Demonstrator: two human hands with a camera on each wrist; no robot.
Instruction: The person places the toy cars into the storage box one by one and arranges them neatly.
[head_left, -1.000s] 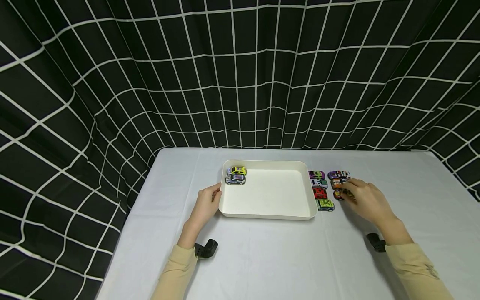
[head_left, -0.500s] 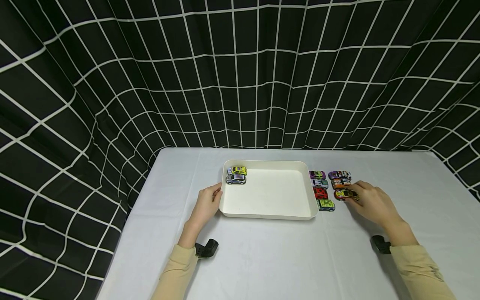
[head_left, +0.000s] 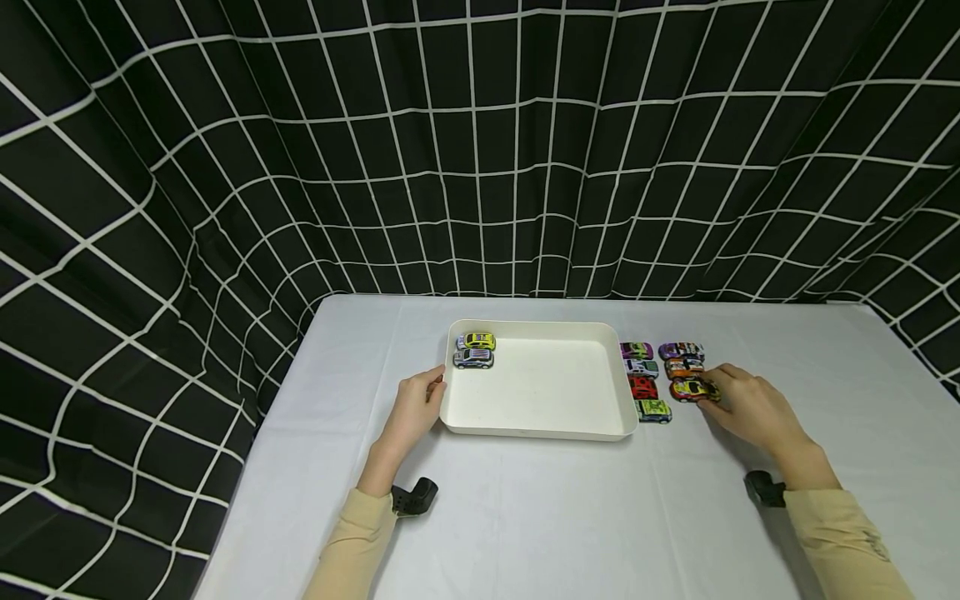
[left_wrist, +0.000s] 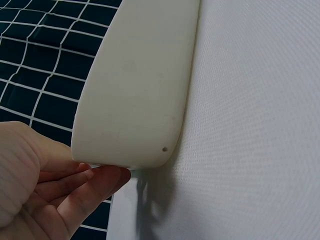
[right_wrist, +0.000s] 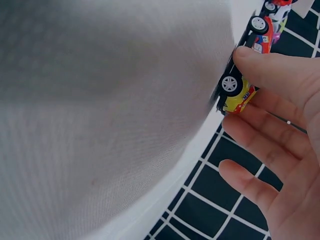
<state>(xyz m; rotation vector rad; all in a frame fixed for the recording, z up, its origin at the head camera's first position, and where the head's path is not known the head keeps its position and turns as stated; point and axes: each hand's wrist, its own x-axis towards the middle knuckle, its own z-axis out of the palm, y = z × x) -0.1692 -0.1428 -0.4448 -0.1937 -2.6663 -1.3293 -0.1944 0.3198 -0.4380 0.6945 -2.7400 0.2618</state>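
In the head view, a white tray (head_left: 540, 392) lies mid-table, with a yellow toy car (head_left: 477, 341) and a silver toy car (head_left: 473, 358) in its upper left corner. My left hand (head_left: 412, 404) holds the tray's left end, its fingers against the outer wall in the left wrist view. My right hand (head_left: 750, 408) pinches a red and yellow toy car (head_left: 692, 389) by its rear half. In the right wrist view, the thumb (right_wrist: 270, 67) presses the near side of that car, its wheels close to the cloth. Just beyond it sits an orange toy car (head_left: 682, 367).
Behind the orange car is a purple toy car (head_left: 681, 351). Along the tray's right wall stand several more, including a red car (head_left: 642, 387) and a lime green car (head_left: 653, 411). White cloth (head_left: 540, 517) covers the table; a black gridded curtain (head_left: 487, 167) hangs behind.
My right hand has drawn back slightly rightward, uncovering the orange car and more of the red and yellow car. My left hand and the tray have stayed in place.
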